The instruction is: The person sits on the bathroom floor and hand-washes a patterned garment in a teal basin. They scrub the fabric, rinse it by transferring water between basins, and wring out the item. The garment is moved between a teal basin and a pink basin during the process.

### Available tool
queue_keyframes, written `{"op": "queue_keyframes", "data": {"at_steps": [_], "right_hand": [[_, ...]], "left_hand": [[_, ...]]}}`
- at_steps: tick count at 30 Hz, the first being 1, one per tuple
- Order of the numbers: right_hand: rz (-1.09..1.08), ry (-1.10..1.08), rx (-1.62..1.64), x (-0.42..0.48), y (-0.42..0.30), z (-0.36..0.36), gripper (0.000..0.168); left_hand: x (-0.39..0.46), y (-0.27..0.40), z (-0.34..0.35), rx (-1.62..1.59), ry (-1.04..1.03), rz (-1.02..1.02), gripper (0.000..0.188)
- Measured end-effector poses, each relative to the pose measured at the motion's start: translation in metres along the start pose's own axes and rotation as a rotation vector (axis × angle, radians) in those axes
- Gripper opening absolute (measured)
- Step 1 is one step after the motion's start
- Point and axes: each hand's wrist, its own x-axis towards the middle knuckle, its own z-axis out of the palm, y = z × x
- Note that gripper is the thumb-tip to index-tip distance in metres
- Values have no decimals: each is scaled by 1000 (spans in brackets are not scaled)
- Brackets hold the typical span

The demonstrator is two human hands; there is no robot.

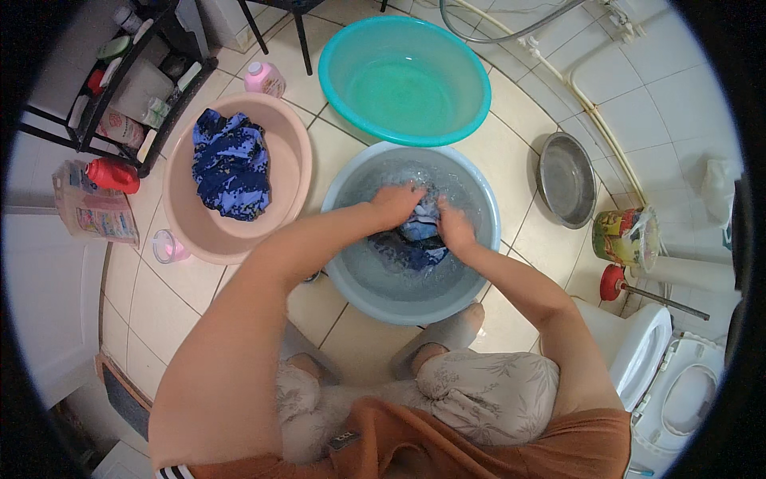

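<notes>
A grey-blue plastic basin (383, 299) holding water stands on the floor before me. In it lies a wet, dark blue patterned cloth (413, 248), partly under the water, with a lighter blue part bunched at its upper end. My left hand (398, 205) grips the cloth from the left, its fingertips hidden by water and fabric. Across from it, my right hand (456, 226) is closed around the cloth's right side and is slightly blurred. Ripples and bubbles surround both hands.
Left is a pink basin (293, 155) with a blue camouflage garment (232, 164). A turquoise basin (407, 90) touches the far rim. A pink bottle (264, 79), pink cup (169, 246) and black shelf (149, 90) stand left; a metal bowl (567, 179), plunger (611, 282) and toilet (643, 341) right.
</notes>
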Motion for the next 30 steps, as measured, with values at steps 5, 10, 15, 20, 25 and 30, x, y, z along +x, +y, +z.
{"op": "queue_keyframes", "data": {"at_steps": [5, 10, 15, 20, 25, 30], "right_hand": [[195, 147, 548, 10, 11, 32, 55], [341, -64, 1455, -6, -7, -3, 72], [461, -335, 1689, 3, 10, -17, 67], [448, -255, 1692, 12, 12, 21, 57], [683, -330, 1678, -11, -36, -1, 50], [359, 36, 1419, 1, -17, -6, 57]], "left_hand": [[5, -16, 19, -243, 169, -179, 46], [6, 3, 31, -534, 455, -328, 36], [2, 55, -23, -644, 278, 74, 27], [2, 94, -35, -380, 276, 226, 28], [22, 54, -14, -305, 180, 39, 33], [22, 11, -9, -313, 142, -307, 33]]}}
